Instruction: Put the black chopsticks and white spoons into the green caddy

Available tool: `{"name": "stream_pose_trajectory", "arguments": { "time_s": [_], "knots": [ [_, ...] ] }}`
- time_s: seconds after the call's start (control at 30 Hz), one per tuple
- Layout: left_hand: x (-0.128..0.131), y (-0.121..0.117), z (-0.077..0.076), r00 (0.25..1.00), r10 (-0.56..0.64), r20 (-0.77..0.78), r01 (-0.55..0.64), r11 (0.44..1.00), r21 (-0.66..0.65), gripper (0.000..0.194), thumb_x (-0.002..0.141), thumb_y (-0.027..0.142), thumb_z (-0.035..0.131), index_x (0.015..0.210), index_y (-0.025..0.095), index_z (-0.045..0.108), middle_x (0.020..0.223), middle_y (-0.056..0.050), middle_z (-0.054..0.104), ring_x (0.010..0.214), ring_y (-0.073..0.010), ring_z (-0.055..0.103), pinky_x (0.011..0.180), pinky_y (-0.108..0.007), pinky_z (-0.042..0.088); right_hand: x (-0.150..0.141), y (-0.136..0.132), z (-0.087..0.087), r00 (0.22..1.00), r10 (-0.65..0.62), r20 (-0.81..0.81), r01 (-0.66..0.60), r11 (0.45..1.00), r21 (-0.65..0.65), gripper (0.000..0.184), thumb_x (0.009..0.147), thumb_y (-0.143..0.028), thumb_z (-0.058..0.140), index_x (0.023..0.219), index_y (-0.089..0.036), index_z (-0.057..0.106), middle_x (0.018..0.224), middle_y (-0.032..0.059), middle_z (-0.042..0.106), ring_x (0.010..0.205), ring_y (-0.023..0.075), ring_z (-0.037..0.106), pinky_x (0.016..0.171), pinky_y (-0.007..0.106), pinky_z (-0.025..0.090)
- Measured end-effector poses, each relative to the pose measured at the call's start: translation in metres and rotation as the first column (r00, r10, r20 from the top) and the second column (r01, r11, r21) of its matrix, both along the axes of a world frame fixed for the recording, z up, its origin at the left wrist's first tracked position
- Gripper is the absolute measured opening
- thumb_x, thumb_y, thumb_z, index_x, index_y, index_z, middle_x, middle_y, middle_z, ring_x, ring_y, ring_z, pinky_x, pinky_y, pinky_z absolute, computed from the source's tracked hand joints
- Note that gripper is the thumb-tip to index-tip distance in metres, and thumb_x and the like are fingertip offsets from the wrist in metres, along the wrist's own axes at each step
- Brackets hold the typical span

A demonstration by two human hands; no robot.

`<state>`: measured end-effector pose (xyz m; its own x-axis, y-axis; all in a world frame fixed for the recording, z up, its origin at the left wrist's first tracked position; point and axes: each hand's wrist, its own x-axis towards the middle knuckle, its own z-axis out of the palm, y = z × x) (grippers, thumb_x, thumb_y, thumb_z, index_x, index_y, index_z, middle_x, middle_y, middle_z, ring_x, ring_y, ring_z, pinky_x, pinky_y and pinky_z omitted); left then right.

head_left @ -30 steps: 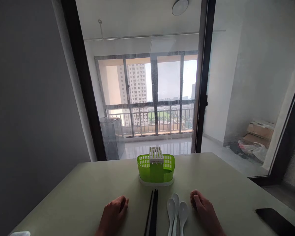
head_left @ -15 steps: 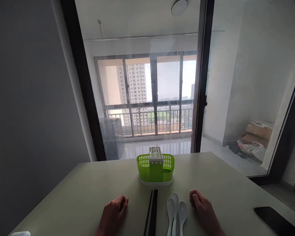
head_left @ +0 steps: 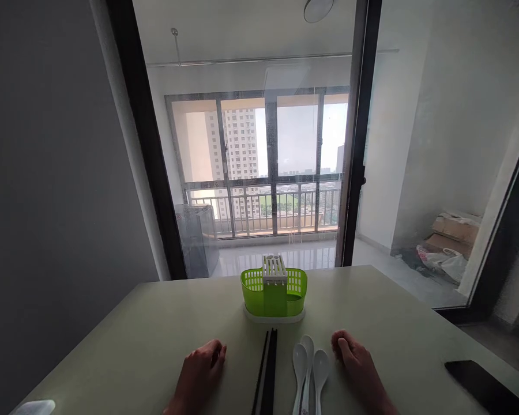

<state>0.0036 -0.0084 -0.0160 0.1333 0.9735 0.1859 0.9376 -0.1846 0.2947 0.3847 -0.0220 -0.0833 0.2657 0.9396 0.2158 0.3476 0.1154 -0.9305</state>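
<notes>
My left hand (head_left: 203, 362) rests on the table, fingers curled in, left of a bundle of dark chopsticks (head_left: 269, 366). Nothing shows inside it. Lying loosely closed on the right is my right hand (head_left: 350, 353), beside three white spoons (head_left: 321, 364) whose bowls point away from me. Neither hand touches the chopsticks or the spoons. Just beyond them stands a green utensil basket (head_left: 275, 302) with a white base and a slotted white top over its middle section. The near ends of the chopsticks and spoons run out of the picture.
The pale table (head_left: 168, 311) reaches a glass door at its far edge. A dark phone-like slab (head_left: 486, 383) lies at the right edge. Part of a whitish object (head_left: 34, 407) shows at the bottom left. Cardboard (head_left: 456, 230) and bags lie beyond the glass.
The whole view has shifted up very slightly, as from a small head movement. My hands, the basket, the chopsticks and the spoons keep their places on the table.
</notes>
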Motion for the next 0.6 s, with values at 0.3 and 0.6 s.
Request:
{"name": "stream_pose_trajectory", "arguments": {
  "time_s": [0.3, 0.6],
  "knots": [
    [0.02, -0.007, -0.006, 0.998, -0.057, 0.034, 0.057, 0.998, -0.027, 0.035, 0.1, 0.036, 0.037, 0.073, 0.022, 0.053, 0.072, -0.001, 0.064, 0.066, -0.0164, 0.06, 0.066, -0.027, 0.034, -0.002, 0.012, 0.0, 0.999, 0.006, 0.034, -0.009, 0.995, 0.103, 0.044, 0.092, -0.051, 0.042, 0.108, -0.019, 0.067, 0.077, 0.003, 0.068, 0.069, 0.02, 0.065, 0.066, 0.029, 0.051],
    [0.049, -0.027, -0.006, 0.964, -0.251, 0.085, 0.256, 0.966, -0.047, 0.034, 0.091, 0.05, 0.059, 0.071, 0.022, 0.054, 0.079, -0.002, 0.067, 0.073, -0.0172, 0.059, 0.071, -0.028, 0.039, -0.025, 0.06, 0.04, 0.834, 0.171, 0.525, -0.232, 0.971, 0.051, 0.055, 0.095, -0.025, 0.042, 0.15, -0.029, 0.045, 0.117, 0.0078, 0.065, 0.084, 0.0168, 0.069, 0.072, 0.027, 0.051]
  ]
}}
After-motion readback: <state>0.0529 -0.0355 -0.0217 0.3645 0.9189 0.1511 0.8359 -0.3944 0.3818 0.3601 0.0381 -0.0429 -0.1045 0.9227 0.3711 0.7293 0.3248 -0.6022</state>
